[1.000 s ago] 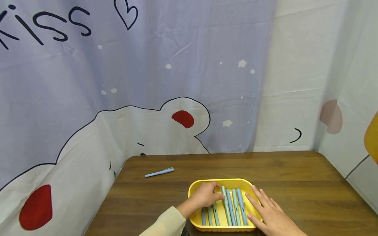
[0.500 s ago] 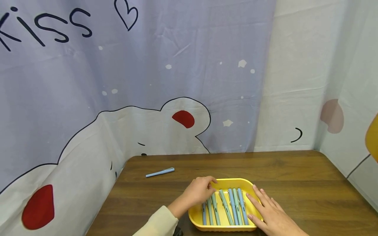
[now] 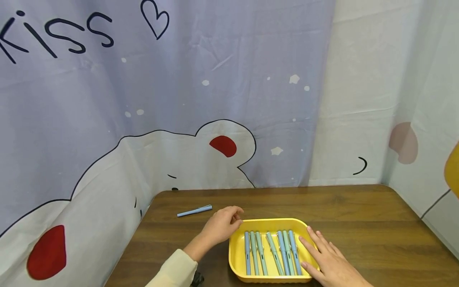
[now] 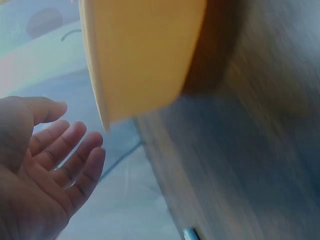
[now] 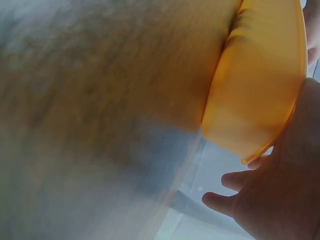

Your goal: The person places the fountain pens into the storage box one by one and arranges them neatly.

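Observation:
Several blue and green pens (image 3: 247, 253) lie side by side in a yellow tray (image 3: 272, 221) near the table's front, with one green pen (image 3: 274, 253) slanted. Just beyond the tray's left rim hovers my left hand (image 3: 221, 224), fingers loosely bent around nothing; the left wrist view shows its bare palm (image 4: 35, 190) beside the tray wall (image 4: 145, 55). My right hand (image 3: 331, 259) rests on the tray's right rim with fingers spread, and the right wrist view has that hand (image 5: 280, 195) against the tray's outer side (image 5: 255, 85). A lone blue pen (image 3: 195, 211) lies on the table, back left.
The wooden table (image 3: 358, 215) extends behind and to the right of the tray. A printed curtain (image 3: 229, 91) hangs along the table's back and sides. Beside my left sleeve (image 3: 175, 269) a small dark object (image 3: 197, 279) shows partly.
My left hand has let go of a green pen in the tray, which now lies slanted, and has moved left out over the rim. My right hand has stayed in place.

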`<control>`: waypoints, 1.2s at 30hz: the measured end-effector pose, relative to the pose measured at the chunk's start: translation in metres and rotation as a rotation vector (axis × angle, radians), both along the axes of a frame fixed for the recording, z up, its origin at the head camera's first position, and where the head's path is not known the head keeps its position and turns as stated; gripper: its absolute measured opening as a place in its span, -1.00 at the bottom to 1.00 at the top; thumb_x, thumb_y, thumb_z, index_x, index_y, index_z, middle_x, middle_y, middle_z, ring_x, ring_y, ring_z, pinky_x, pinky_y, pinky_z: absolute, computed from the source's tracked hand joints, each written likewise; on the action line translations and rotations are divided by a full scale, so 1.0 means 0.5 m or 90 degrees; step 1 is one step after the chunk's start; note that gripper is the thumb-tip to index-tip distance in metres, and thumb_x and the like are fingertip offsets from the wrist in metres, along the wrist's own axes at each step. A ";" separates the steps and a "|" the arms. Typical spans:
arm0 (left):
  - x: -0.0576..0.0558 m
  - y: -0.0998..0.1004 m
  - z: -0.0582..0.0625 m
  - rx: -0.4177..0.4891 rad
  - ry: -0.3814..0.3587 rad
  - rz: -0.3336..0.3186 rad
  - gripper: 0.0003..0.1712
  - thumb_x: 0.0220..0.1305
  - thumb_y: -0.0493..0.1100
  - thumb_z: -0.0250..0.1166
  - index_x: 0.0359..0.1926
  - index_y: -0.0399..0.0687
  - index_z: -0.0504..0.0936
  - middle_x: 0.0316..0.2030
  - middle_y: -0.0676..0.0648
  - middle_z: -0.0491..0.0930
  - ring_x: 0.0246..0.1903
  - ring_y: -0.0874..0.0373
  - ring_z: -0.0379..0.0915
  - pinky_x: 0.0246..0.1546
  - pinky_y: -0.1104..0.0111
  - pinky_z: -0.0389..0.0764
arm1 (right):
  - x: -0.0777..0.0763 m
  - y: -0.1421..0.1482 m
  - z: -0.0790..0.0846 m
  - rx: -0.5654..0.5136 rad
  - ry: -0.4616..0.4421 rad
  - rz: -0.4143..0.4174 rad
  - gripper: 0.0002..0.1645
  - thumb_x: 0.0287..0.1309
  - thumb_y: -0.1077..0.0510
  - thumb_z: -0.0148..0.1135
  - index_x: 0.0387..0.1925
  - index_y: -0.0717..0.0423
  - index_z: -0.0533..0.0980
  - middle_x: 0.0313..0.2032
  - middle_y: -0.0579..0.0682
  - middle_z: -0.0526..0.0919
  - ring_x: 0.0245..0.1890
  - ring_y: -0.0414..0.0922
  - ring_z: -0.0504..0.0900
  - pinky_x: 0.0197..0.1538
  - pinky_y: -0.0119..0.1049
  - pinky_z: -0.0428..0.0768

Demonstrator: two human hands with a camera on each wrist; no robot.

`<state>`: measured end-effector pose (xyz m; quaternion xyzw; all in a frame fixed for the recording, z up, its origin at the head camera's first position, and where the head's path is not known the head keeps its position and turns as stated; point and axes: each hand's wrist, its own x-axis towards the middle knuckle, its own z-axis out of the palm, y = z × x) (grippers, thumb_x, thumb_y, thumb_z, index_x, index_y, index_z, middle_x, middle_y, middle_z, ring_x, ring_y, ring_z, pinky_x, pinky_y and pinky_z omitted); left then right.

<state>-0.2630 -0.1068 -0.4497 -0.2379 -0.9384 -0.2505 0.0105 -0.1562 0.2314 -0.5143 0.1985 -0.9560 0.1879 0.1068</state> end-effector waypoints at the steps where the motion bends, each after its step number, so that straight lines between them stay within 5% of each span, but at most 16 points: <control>1: -0.002 -0.008 0.000 -0.001 0.000 0.003 -0.68 0.43 -0.06 0.29 0.14 0.02 0.63 -0.12 0.09 0.64 -0.24 0.28 0.57 -0.26 0.38 0.63 | 0.000 0.000 0.000 0.001 0.002 -0.001 -0.25 0.36 -0.22 0.22 0.46 -0.03 0.37 0.48 0.21 0.26 0.41 0.32 0.30 0.22 0.36 0.41; 10: -0.030 -0.077 -0.004 -0.029 0.014 0.011 -0.52 0.41 -0.04 0.31 0.28 -0.05 0.54 0.16 -0.11 0.56 0.11 -0.04 0.52 0.05 0.05 0.60 | 0.000 0.001 0.001 0.003 -0.010 -0.002 -0.24 0.37 -0.25 0.20 0.47 -0.04 0.36 0.49 0.21 0.24 0.41 0.32 0.29 0.23 0.35 0.40; 17: -0.062 -0.119 -0.027 -0.058 0.021 0.014 -0.39 0.40 -0.03 0.33 0.41 -0.02 0.44 0.38 -0.18 0.40 0.38 -0.23 0.27 0.30 -0.23 0.32 | -0.001 0.003 0.004 0.003 -0.030 0.002 -0.25 0.39 -0.24 0.17 0.47 -0.02 0.35 0.49 0.23 0.23 0.42 0.34 0.27 0.22 0.38 0.39; 25: -0.099 -0.161 -0.074 -0.106 0.030 0.066 -0.28 0.37 -0.05 0.35 0.48 -0.01 0.35 0.50 -0.20 0.21 0.46 -0.27 0.12 0.41 -0.31 0.04 | -0.001 0.003 0.002 0.001 -0.046 0.004 -0.24 0.39 -0.26 0.16 0.47 -0.03 0.34 0.50 0.23 0.20 0.43 0.35 0.25 0.22 0.39 0.38; 36: -0.137 -0.184 -0.101 -0.133 -0.003 0.118 -0.26 0.37 -0.01 0.35 0.49 -0.04 0.34 0.49 -0.25 0.22 0.46 -0.32 0.09 0.38 -0.36 0.02 | -0.002 0.002 0.002 0.002 -0.022 0.004 -0.25 0.38 -0.23 0.19 0.47 -0.02 0.36 0.49 0.23 0.23 0.41 0.33 0.29 0.22 0.37 0.40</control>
